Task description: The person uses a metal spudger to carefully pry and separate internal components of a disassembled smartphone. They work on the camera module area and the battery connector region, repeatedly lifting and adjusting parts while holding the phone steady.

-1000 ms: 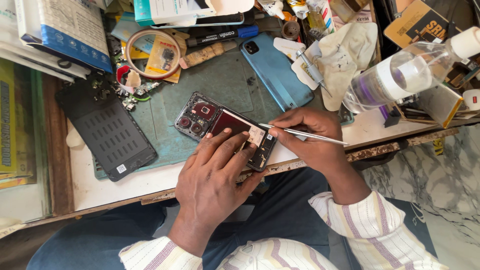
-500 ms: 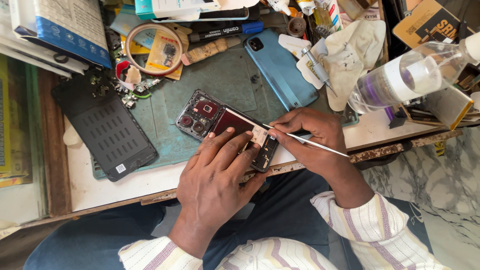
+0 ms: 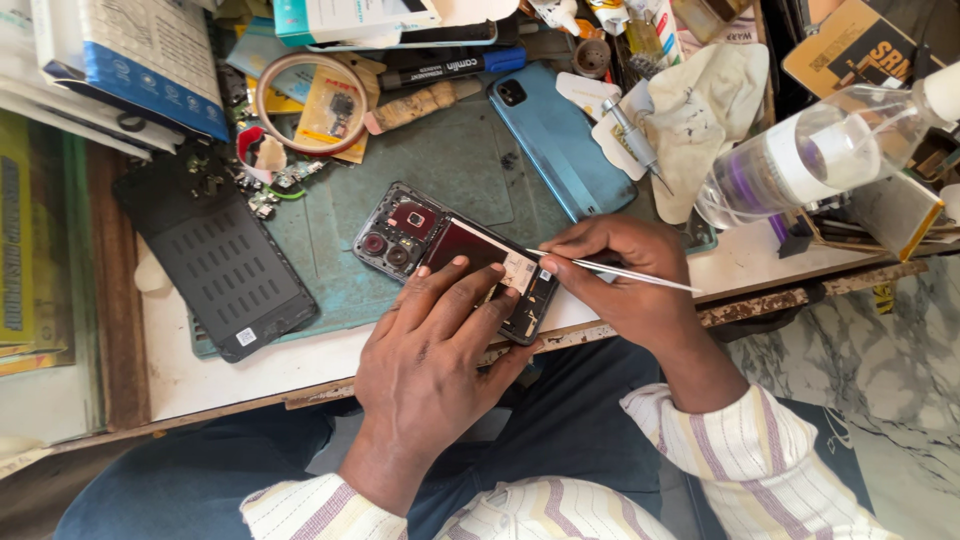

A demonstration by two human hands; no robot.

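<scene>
The left hand [image 3: 430, 350] is pressing flat on the opened black smartphone [image 3: 455, 258]; at its three o'clock, the right hand [image 3: 625, 280] is pinching thin metal tweezers [image 3: 620, 272], tips seemingly touching the phone.

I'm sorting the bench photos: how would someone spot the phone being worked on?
Start at the green work mat on the cluttered desk. At its near edge, under the left hand, lies the opened phone, probed by tweezers in the right hand. Unlike the intact blue phone beside it, its insides show.
</scene>
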